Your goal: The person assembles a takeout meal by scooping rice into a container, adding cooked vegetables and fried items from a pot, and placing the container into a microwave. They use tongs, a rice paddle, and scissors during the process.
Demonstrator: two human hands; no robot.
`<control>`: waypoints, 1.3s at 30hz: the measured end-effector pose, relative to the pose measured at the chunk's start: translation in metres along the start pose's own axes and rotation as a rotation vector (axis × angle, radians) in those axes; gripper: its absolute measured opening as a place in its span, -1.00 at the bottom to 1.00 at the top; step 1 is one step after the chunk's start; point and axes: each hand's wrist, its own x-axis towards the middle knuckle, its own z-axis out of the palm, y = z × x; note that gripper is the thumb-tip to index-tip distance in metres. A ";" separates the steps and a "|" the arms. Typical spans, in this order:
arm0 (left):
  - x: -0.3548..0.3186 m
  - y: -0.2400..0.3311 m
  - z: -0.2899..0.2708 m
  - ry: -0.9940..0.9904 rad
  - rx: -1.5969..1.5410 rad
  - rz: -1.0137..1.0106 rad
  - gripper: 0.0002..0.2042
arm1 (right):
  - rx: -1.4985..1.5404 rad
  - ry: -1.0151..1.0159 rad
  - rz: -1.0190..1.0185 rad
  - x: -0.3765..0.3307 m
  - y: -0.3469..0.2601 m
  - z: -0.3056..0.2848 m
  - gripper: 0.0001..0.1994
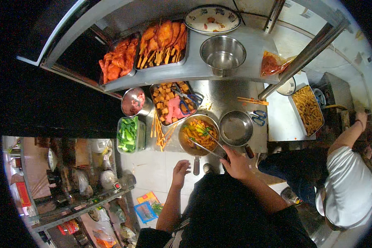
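Note:
My right hand (237, 163) is closed round metal tongs (206, 149), whose tips reach into a round pan (181, 143) of food. Sauced pieces with bits of green (197, 133) fill the pan. Its short dark handle (196, 166) points toward me. Left of that handle, my left hand (180, 171) hovers with its fingers loosely bent and apart, holding nothing. Right beside the pan stands a second, smaller pan (236, 127), which looks to have only a little liquid in it.
Behind the pan lie a tray of browned cubes and pink slices (168, 99), scissors (187, 103) and wooden skewers (163, 136). Greens (128, 133) fill a clear tub at left. Meat trays (163, 41) and a steel bowl (223, 53) occupy the shelf. Another person (347, 186) is at right.

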 end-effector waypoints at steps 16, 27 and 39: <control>-0.066 -0.102 -0.067 0.405 0.138 -0.340 -0.82 | -0.032 -0.194 -0.268 0.041 0.047 -0.015 -0.15; -0.015 -0.154 -0.180 -0.231 1.352 0.336 -0.84 | -0.074 0.242 -0.217 0.000 0.025 -0.079 -0.50; 0.082 -0.089 -0.260 0.036 0.305 -0.634 -0.74 | 0.433 0.097 1.128 -0.241 0.129 0.249 -0.35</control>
